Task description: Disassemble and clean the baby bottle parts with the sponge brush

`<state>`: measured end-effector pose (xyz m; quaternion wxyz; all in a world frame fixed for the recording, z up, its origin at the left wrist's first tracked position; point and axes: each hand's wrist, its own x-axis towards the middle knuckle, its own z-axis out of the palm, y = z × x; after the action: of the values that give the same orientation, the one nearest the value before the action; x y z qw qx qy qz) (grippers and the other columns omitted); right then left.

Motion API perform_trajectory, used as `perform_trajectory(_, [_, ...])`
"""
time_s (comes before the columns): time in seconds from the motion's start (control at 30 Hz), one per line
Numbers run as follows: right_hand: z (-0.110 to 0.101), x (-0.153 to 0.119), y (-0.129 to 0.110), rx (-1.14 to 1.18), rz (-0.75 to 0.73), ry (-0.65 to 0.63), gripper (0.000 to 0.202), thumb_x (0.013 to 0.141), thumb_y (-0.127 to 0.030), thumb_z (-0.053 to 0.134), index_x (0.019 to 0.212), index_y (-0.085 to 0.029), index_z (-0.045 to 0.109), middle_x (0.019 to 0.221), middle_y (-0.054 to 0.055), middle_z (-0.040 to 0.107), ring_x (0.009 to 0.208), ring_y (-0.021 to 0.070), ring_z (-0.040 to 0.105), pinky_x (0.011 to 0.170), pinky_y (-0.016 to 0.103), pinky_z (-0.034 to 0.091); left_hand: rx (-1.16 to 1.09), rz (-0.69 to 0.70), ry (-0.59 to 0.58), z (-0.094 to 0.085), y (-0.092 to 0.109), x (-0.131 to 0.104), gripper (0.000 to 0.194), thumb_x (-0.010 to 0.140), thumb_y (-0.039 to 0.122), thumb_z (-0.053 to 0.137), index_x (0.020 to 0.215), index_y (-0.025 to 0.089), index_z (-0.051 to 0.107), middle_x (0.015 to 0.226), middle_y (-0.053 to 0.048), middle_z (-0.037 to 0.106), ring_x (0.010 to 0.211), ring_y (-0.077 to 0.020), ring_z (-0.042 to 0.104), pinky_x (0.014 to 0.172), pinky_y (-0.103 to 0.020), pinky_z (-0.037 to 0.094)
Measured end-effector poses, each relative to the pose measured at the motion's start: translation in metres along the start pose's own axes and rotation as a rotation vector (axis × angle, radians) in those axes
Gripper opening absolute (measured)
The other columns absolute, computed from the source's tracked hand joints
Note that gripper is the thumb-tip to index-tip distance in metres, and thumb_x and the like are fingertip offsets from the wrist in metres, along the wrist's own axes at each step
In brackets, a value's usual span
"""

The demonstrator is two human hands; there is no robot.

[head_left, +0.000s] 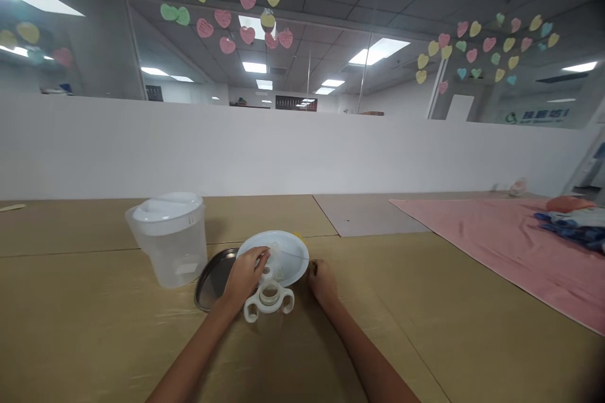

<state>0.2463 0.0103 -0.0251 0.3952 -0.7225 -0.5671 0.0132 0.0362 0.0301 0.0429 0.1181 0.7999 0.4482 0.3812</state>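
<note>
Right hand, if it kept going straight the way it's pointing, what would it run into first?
Most likely the near right rim of the white dish, just ahead of the right hand; height is unclear, so it might pass above the rim.

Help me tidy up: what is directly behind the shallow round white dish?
A sliver of something yellow shows past the far rim of the dish, which hides the rest, so I cannot identify it.

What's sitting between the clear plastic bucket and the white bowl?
In the head view, a dark tray lies between the bucket and the bowl, its right side partly hidden by the left hand.
</note>
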Motion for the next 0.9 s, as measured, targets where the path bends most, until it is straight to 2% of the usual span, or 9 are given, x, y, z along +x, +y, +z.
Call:
perform_trajectory(0.07, [-0.002,0.001,0.002,0.028,0.033,0.088,0.028,0.081,-0.016,0.038,0.09,-0.012,0.064,0.085,0.012,0.067,0.079,0.0208,0.062,0.066,0.027,0.043,-0.033,-0.02,0.085,0.002,-0.003,-0.01,0.035,0.086,0.037,0.038,0.098,0.017,0.064,0.097,-0.008,0.07,0.089,-0.0194,0.065,0.083,-0.029,0.047])
perform_trajectory(0.13, [-0.006,0.001,0.002,0.078,0.033,0.23,0.033,0.086,-0.022,0.034,0.1,-0.011,0.062,0.093,0.014,0.067,0.084,0.0222,0.062,0.068,0.029,0.045,-0.053,-0.028,0.147,0.004,-0.006,-0.018,0.035,0.086,0.038,0.036,0.096,0.017,0.063,0.093,-0.007,0.07,0.085,-0.0193,0.065,0.079,-0.029,0.048])
perform_trajectory(0.2, [-0.011,0.001,-0.001,0.132,-0.045,0.366,0.037,0.089,-0.028,0.033,0.107,-0.011,0.06,0.099,0.015,0.066,0.089,0.0229,0.062,0.072,0.031,0.047,-0.066,-0.043,0.191,0.008,-0.011,-0.026,0.035,0.087,0.038,0.034,0.094,0.018,0.063,0.089,-0.007,0.071,0.079,-0.0184,0.065,0.074,-0.027,0.048])
perform_trajectory(0.3, [-0.016,-0.003,-0.008,0.156,-0.311,0.46,0.036,0.091,-0.031,0.035,0.111,-0.013,0.061,0.099,0.012,0.068,0.086,0.0194,0.064,0.07,0.027,0.048,-0.088,-0.081,0.248,0.013,-0.017,-0.032,0.036,0.087,0.04,0.033,0.091,0.019,0.063,0.081,-0.006,0.071,0.07,-0.0176,0.065,0.067,-0.026,0.047])
perform_trajectory(0.43, [-0.021,-0.009,-0.014,0.047,-0.741,0.441,0.029,0.089,-0.022,0.044,0.109,-0.015,0.064,0.066,0.005,0.067,0.054,0.0106,0.058,0.054,0.02,0.043,-0.134,-0.118,0.289,0.017,-0.02,-0.037,0.038,0.086,0.041,0.034,0.089,0.018,0.064,0.079,-0.007,0.071,0.071,-0.0195,0.065,0.066,-0.027,0.047])
perform_trajectory(0.53, [-0.023,-0.013,-0.017,-0.013,-0.901,0.432,0.027,0.087,-0.018,0.047,0.106,-0.016,0.066,0.061,0.004,0.064,0.053,0.0102,0.057,0.054,0.021,0.043,-0.21,-0.114,0.312,0.018,-0.017,-0.039,0.037,0.086,0.04,0.035,0.091,0.017,0.064,0.089,-0.009,0.071,0.08,-0.0203,0.065,0.07,-0.028,0.048])
perform_trajectory(0.7, [-0.021,-0.015,-0.019,0.014,-0.945,0.41,0.026,0.085,-0.017,0.05,0.105,-0.014,0.066,0.062,0.003,0.062,0.054,0.0107,0.057,0.052,0.021,0.042,-0.31,-0.126,0.328,0.017,-0.012,-0.042,0.037,0.087,0.04,0.034,0.088,0.017,0.064,0.087,-0.009,0.071,0.078,-0.02,0.066,0.073,-0.029,0.049])
perform_trajectory(0.9, [-0.016,-0.013,-0.019,0.165,-0.774,0.409,0.023,0.086,-0.018,0.049,0.098,-0.015,0.067,0.06,0.002,0.062,0.047,0.0087,0.052,0.05,0.02,0.042,-0.423,-0.17,0.35,0.014,-0.011,-0.04,0.04,0.088,0.041,0.034,0.094,0.016,0.063,0.087,-0.009,0.071,0.076,-0.0186,0.066,0.074,-0.03,0.049])
